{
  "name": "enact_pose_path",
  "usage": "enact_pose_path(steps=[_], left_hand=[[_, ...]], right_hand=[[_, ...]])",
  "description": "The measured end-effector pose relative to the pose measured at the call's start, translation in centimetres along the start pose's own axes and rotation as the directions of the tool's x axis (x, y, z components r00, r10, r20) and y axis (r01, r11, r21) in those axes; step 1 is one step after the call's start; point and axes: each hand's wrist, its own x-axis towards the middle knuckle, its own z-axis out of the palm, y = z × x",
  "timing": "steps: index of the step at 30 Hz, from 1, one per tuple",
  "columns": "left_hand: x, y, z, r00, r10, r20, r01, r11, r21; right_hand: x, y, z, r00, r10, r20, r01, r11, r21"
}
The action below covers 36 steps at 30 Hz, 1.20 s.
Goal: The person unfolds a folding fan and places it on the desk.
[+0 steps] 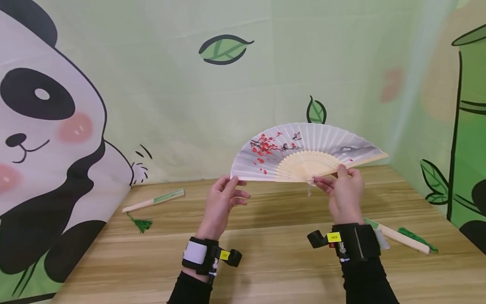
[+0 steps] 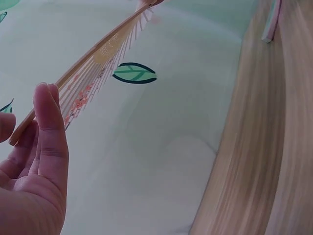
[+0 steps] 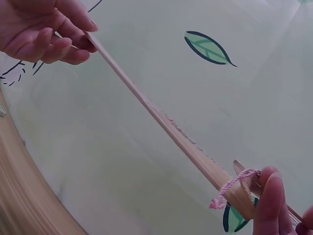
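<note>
A person is holding a paper-white fan (image 1: 248, 164) spread wide above the table (image 1: 273, 270), in front of a pale green wall hanging (image 1: 159, 84). The left hand (image 1: 222, 200) is pinching the fan's left outer tip between thumb and fingers. The right hand (image 1: 346, 192) is gripping the wooden edge on the other side, close to where the ribs are meeting, and a pink cord (image 3: 234, 186) is dangling from that joint. Red blossoms on a dark branch are showing across the fan's left half, with grey shading towards the right.

On the table, a folded fan (image 1: 152, 201) is lying to the left, its green tassel (image 1: 141, 224) resting just below it. Another folded fan (image 1: 404, 240) is lying on the right, partly hidden behind the right wrist, with a second green tassel (image 1: 417, 240) stretching beside it. A big cartoon panda (image 1: 49, 105) is smiling from the hanging's left side. Both wrists are wearing black bands (image 1: 357, 241).
</note>
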Motion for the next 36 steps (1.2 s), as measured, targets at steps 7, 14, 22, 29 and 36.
enact_pose_path(steps=[7, 14, 22, 29, 36], left_hand=[[0.4, -1.3, 1.4, 0.999, -0.027, 0.046, 0.027, 1.000, 0.009], [1.0, -3.9, 3.7, 0.990, -0.117, 0.082, 0.109, 0.989, 0.102], [3.0, -5.9, 5.7, 0.969, -0.191, 0.155, 0.161, 0.969, 0.186], [5.1, -7.3, 7.1, 0.955, -0.262, 0.139, 0.227, 0.947, 0.229], [5.5, -9.2, 8.9, 0.938, -0.305, 0.166, 0.262, 0.935, 0.238]], right_hand=[[1.0, -1.2, -2.1, 0.998, 0.062, 0.013, -0.062, 0.998, -0.015], [2.2, -2.1, -5.2, 0.991, 0.105, -0.077, -0.111, 0.991, -0.080], [4.6, -3.0, -7.7, 0.984, 0.150, -0.093, -0.163, 0.974, -0.158], [6.8, -3.3, -9.2, 0.957, 0.272, -0.102, -0.288, 0.934, -0.211], [8.9, -4.6, -11.2, 0.927, 0.364, -0.093, -0.375, 0.886, -0.273]])
